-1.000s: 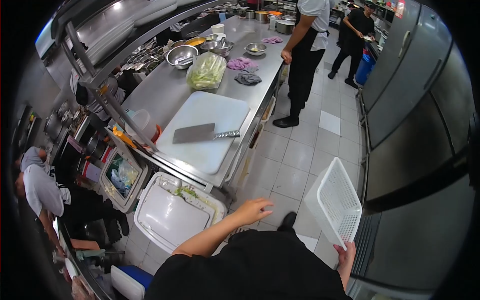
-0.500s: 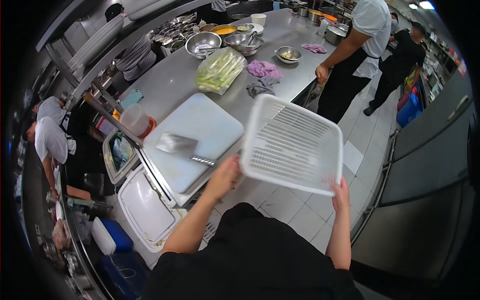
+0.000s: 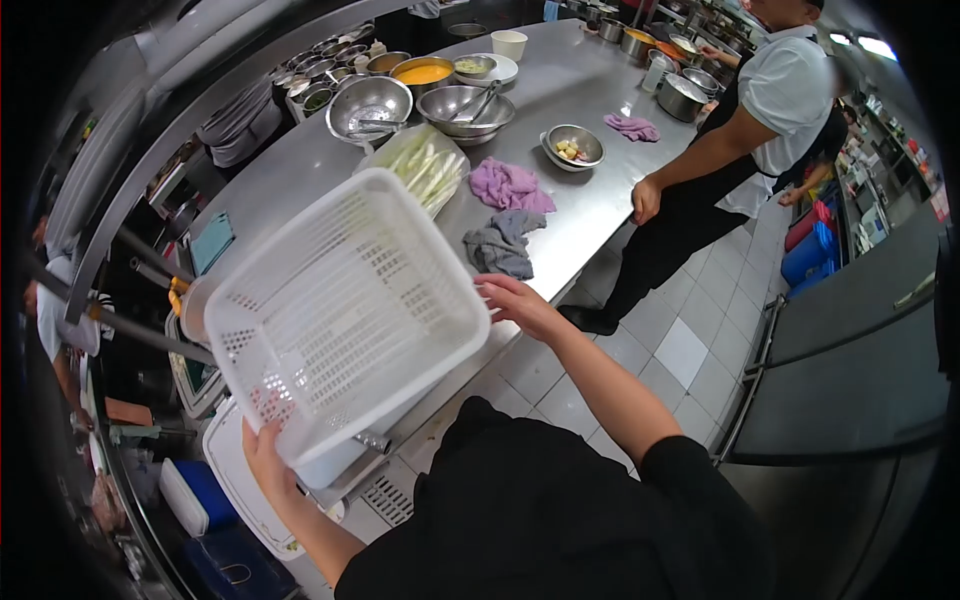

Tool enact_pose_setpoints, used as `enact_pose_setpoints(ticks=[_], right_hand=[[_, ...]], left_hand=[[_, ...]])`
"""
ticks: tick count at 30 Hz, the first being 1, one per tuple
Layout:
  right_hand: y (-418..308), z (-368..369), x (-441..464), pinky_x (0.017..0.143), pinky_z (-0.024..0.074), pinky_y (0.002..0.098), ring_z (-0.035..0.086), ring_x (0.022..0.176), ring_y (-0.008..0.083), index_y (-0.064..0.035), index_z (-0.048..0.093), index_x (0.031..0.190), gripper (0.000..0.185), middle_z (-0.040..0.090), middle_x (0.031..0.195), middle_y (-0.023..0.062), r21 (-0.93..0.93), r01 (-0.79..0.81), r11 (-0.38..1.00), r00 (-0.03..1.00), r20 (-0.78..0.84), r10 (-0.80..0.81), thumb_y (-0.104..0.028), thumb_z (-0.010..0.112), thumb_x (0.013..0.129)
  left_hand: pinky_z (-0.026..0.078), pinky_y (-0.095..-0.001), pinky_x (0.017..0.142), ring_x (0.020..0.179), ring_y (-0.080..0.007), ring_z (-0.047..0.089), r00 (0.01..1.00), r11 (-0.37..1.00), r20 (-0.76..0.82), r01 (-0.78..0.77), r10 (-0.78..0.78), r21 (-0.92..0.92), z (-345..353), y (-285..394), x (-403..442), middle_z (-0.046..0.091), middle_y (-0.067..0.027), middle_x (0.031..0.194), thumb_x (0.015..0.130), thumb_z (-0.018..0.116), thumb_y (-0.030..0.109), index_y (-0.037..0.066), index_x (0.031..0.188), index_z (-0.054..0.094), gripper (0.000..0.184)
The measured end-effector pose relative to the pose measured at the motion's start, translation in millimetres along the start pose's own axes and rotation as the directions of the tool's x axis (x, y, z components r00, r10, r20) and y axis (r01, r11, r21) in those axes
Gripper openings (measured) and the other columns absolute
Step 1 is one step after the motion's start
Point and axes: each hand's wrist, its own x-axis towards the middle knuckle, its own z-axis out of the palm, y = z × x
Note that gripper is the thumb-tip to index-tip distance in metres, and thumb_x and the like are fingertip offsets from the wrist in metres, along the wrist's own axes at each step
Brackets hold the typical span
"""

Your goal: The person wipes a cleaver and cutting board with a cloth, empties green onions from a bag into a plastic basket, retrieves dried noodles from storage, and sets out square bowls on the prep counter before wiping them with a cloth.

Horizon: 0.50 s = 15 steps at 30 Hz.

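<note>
The white basket (image 3: pixel 400 375) has swung over the near end of the steel table (image 3: pixel 560 95). We find its rim clamped in the left hand (image 3: pixel 265 460) — presumably for support; the right hand (image 3: pixel 522 303) touches opposite, closure unclear.

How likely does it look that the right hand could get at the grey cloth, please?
Probably yes: the grey cloth lies on the counter just beyond the right hand with nothing between, though its fingers are at the basket's edge.
</note>
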Motion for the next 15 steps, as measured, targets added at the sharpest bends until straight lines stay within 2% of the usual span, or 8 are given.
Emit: enact_pose_setpoints(ticks=[1, 2, 4, 6, 7, 10, 12, 15], right_hand=[[8.3, -15.2, 25.0, 0.079, 0.0547, 0.0337, 0.061, 0.103, 0.0212, -0.0065, 0.046, 0.139, 0.051, 0.06, 0.122, 0.0111, 0.004, -0.01, 1.0, 1.0, -0.003, 0.01, -0.037, 0.055, 0.098], [13.7, -30.0, 50.2, 0.076, 0.0557, 0.0353, 0.063, 0.099, 0.0222, -0.0093, 0.04, 0.143, 0.055, 0.058, 0.124, 0.0132, 0.008, -0.084, 0.996, 0.996, -0.032, 0.084, -0.038, 0.055, 0.098], [2.7, -59.7, 92.9, 0.073, 0.0568, 0.0369, 0.065, 0.095, 0.0232, -0.0121, 0.034, 0.148, 0.06, 0.057, 0.126, 0.0153, 0.015, -0.159, 0.987, 0.986, -0.053, 0.16, -0.039, 0.055, 0.098], [-15.0, -94.3, 132.0, 0.07, 0.0586, 0.0405, 0.069, 0.087, 0.0279, -0.0177, 0.02, 0.153, 0.066, 0.055, 0.13, 0.0188, 0.065, -0.242, 0.968, 0.97, -0.008, 0.243, -0.039, 0.052, 0.1], [-23.1, -105.7, 151.6, 0.07, 0.0586, 0.0405, 0.069, 0.087, 0.0279, -0.0177, 0.02, 0.153, 0.066, 0.055, 0.13, 0.0188, 0.064, -0.252, 0.966, 0.968, 0.0, 0.252, -0.039, 0.052, 0.1], [-34.0, -139.1, 198.0, 0.066, 0.0585, 0.0418, 0.069, 0.082, 0.0285, -0.0207, 0.014, 0.155, 0.07, 0.053, 0.131, 0.0212, 0.135, -0.23, 0.964, 0.967, -0.077, 0.241, -0.041, 0.051, 0.099], [-41.5, -159.8, 222.4, 0.066, 0.0586, 0.0426, 0.069, 0.082, 0.03, -0.0229, 0.011, 0.155, 0.071, 0.053, 0.132, 0.0214, 0.168, -0.143, 0.975, 0.981, -0.107, 0.162, -0.041, 0.051, 0.099], [-57.5, -207.4, 251.3, 0.067, 0.0587, 0.0435, 0.07, 0.086, 0.0317, -0.0236, 0.013, 0.155, 0.068, 0.055, 0.131, 0.0226, 0.157, -0.137, 0.978, 0.98, -0.122, 0.157, -0.04, 0.05, 0.099]], left_hand=[[0.046, -0.0335, 0.098, 0.114, -0.0259, 0.059, 0.999, 1.0, -0.051, 0.005, -0.005, 0.006, 6.9, 0.9, 3.3, 0.059, -0.0194, 0.129, 0.082, 0.049, -0.002, -0.004, 0.14, 0.044, 0.058], [0.046, -0.0341, 0.098, 0.115, -0.0265, 0.059, 0.995, 1.0, -0.102, 0.007, -0.006, 0.013, 13.7, 3.0, 5.9, 0.058, -0.02, 0.129, 0.082, 0.048, -0.002, -0.005, 0.14, 0.043, 0.059], [0.046, -0.0344, 0.099, 0.115, -0.0263, 0.059, 0.994, 1.0, -0.108, 0.007, -0.004, 0.026, 27.1, 3.6, 7.1, 0.059, -0.0196, 0.128, 0.082, 0.05, -0.001, -0.006, 0.139, 0.044, 0.057], [0.046, -0.0339, 0.098, 0.113, -0.025, 0.06, 0.992, 0.989, -0.123, 0.008, 0.011, 0.151, 36.7, -4.0, 4.5, 0.06, -0.0181, 0.126, 0.084, 0.051, 0.0, -0.006, 0.136, 0.046, 0.053], [0.046, -0.0339, 0.098, 0.113, -0.025, 0.06, 0.991, 0.988, -0.134, 0.015, 0.006, 0.152, 45.4, -5.1, 1.6, 0.06, -0.0181, 0.126, 0.084, 0.051, 0.0, -0.006, 0.136, 0.046, 0.053], [0.045, -0.0333, 0.097, 0.11, -0.0234, 0.06, 0.987, 0.978, -0.156, 0.07, -0.039, 0.196, 76.0, -15.3, -12.3, 0.062, -0.0163, 0.122, 0.084, 0.052, 0.0, -0.007, 0.133, 0.049, 0.049], [0.046, -0.0331, 0.096, 0.108, -0.0222, 0.061, 0.98, 0.985, -0.186, 0.092, -0.064, 0.145, 95.6, -21.2, -19.7, 0.063, -0.0155, 0.12, 0.085, 0.054, 0.001, -0.007, 0.131, 0.05, 0.047], [0.046, -0.0331, 0.096, 0.108, -0.0223, 0.061, 0.974, 0.978, -0.211, 0.122, -0.085, 0.171, 140.6, -30.1, -31.2, 0.063, -0.0153, 0.12, 0.084, 0.055, 0.001, -0.007, 0.13, 0.051, 0.047]])
